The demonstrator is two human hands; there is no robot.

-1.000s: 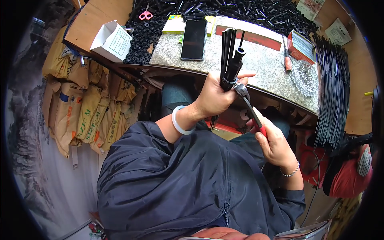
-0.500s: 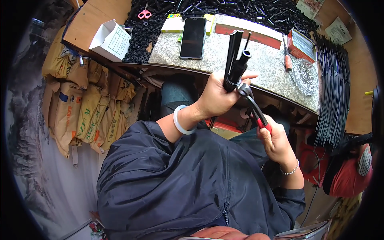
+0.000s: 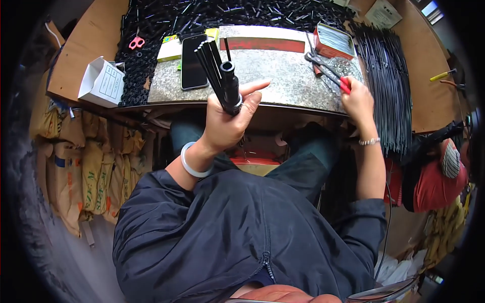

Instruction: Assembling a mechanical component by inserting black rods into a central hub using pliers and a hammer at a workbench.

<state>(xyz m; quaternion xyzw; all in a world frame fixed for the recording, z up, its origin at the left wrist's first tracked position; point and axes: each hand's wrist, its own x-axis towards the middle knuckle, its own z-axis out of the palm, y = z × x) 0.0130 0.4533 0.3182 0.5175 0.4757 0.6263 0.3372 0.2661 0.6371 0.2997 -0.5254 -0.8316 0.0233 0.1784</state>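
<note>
My left hand [image 3: 222, 126] is wrapped round a bundle of thin black rods [image 3: 208, 63] and a thicker black tube [image 3: 230, 83] with an open round end. They stand nearly upright above the table's front edge, and my index finger points out to the right. My right hand [image 3: 359, 103] grips red-handled pincers [image 3: 327, 71] over the right side of the tabletop. Their jaws lie above an orange-handled tool [image 3: 317, 70], apart from the bundle. How the rods join the tube is hidden by my left hand.
A phone [image 3: 193, 65] and white box [image 3: 102, 83] sit left. Pink scissors [image 3: 136, 42] lie among heaped black parts [image 3: 202, 12]. On the right are a red box [image 3: 336, 52] of thin pins and many long black rods [image 3: 386, 86]. Sacks [image 3: 93, 166] stand at left.
My right hand has carried the pincers away from the bundle, out to the right over the table. My left hand still holds the bundle. The whole view has shifted.
</note>
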